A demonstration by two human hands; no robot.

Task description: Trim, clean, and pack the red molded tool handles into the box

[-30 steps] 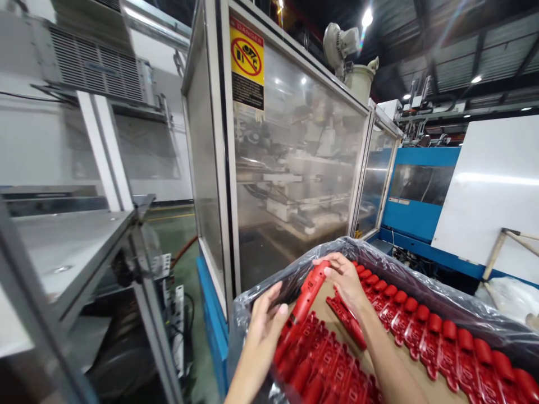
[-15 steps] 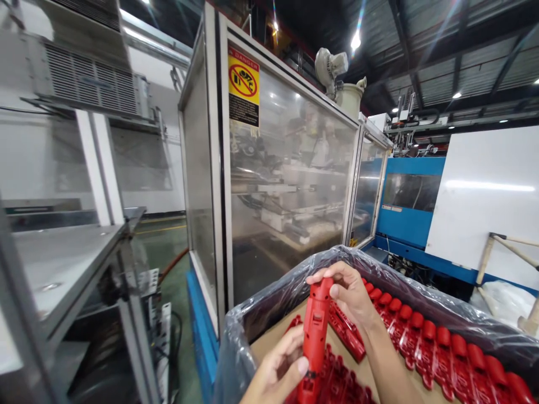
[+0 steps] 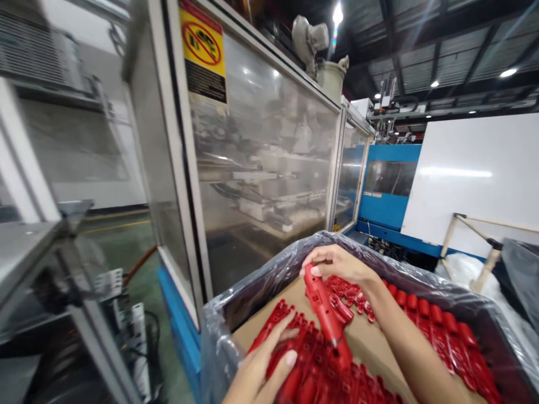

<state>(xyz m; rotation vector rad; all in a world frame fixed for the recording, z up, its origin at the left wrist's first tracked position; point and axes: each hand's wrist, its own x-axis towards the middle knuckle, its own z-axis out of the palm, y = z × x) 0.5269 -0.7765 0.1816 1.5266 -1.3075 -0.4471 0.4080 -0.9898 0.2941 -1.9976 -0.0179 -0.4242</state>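
My right hand grips the top end of a long red plastic tube-shaped part with small holes along its side. The part slants down to the right, its lower end over other red parts. My left hand is apart from it, fingers spread, above a row of similar red parts at the bottom. More red parts stand in a row on the right, behind my right forearm. Brown cardboard shows under them.
A box lined with clear plastic film surrounds the parts. Behind it rises a machine enclosure with clear panels and a yellow warning sign. A metal table is at the left, and a pipe frame at the right.
My left hand has let go of the red part and moved off to the left. My right hand has tilted it and lowered it into the box. The view has turned right.
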